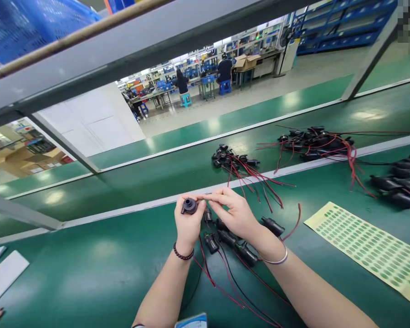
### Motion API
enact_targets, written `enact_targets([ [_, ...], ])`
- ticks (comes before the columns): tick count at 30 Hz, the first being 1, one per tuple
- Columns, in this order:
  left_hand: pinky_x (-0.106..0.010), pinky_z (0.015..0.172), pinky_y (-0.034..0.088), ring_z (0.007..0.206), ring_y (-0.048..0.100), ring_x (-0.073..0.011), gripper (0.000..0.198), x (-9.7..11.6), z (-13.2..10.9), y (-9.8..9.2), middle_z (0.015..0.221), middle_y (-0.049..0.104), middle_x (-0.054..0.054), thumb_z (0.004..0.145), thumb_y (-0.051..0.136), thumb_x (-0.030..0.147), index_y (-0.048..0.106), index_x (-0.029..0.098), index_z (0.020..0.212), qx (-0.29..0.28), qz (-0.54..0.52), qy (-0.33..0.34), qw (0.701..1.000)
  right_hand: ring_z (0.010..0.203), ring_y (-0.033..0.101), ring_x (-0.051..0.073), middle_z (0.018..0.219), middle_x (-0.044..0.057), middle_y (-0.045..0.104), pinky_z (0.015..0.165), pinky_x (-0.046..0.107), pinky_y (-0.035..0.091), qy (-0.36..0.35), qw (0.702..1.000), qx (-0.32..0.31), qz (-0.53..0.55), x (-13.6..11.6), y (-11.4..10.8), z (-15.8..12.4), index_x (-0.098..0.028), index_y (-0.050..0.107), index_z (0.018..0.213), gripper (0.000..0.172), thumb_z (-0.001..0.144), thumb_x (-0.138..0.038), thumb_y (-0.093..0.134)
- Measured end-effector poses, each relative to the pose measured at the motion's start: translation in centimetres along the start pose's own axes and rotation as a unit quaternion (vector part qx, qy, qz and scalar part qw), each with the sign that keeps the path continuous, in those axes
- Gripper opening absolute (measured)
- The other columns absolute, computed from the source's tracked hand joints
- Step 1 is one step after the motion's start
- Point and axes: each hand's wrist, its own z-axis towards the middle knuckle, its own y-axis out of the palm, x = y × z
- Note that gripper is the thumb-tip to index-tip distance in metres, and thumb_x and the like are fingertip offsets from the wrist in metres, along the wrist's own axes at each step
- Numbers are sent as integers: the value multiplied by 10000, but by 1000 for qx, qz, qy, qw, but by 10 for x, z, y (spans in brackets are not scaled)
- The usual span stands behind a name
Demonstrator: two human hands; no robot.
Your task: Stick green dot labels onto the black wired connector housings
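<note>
Two long green surfaces fill the room in front of me: a work table [89,273] nearest, and beyond a pale rail, a conveyor belt [191,168]; far behind, people sit on stools at other benches [182,84].

On the table, to the person's right, lies a yellow sheet of green dot stickers [372,248], its rows looking nearly full; at the far left lie white papers [3,273].

On the belt rest two piles of black parts with red wires, a larger pile [314,141] to the right and a smaller pile [232,159] nearer the middle; a third heap [399,182] sits at the table's right edge.

Under the hands lies a loose cluster of wired parts [232,239], touching one another; their wires trail toward the person.

The left hand [187,225], wearing a bead bracelet [182,255], pinches a small round black part [189,206], held up above the table; the right hand [237,214], wearing a thin bangle [276,260], has thumb and forefinger pressed together just beside that part; whether anything lies between them is too small to tell.

Judging by the full sheet and the cluster waiting below, I would say the work is at an early stage, with most pieces left to handle; which piles are finished I cannot tell.
</note>
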Motion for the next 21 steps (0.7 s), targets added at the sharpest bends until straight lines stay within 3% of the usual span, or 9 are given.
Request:
enact_targets([
  [15, -248, 651, 514, 612, 582, -88, 312, 2, 3, 2, 749, 620, 36, 689, 797, 326, 537, 194, 800, 6, -69, -54, 996, 826, 582, 208, 862, 86, 607, 695, 354, 552, -118, 982, 11, -144, 7, 5, -1, -234, 700, 1143, 330, 925, -135, 472],
  [21, -243, 632, 510, 589, 573, -86, 331, 2, 4, 2, 691, 591, 50, 669, 809, 334, 534, 192, 782, 17, -53, -62, 997, 812, 591, 209, 868, 84, 610, 703, 360, 547, -116, 983, 19, -139, 8, 7, -2, -219, 680, 1124, 294, 922, -145, 479],
])
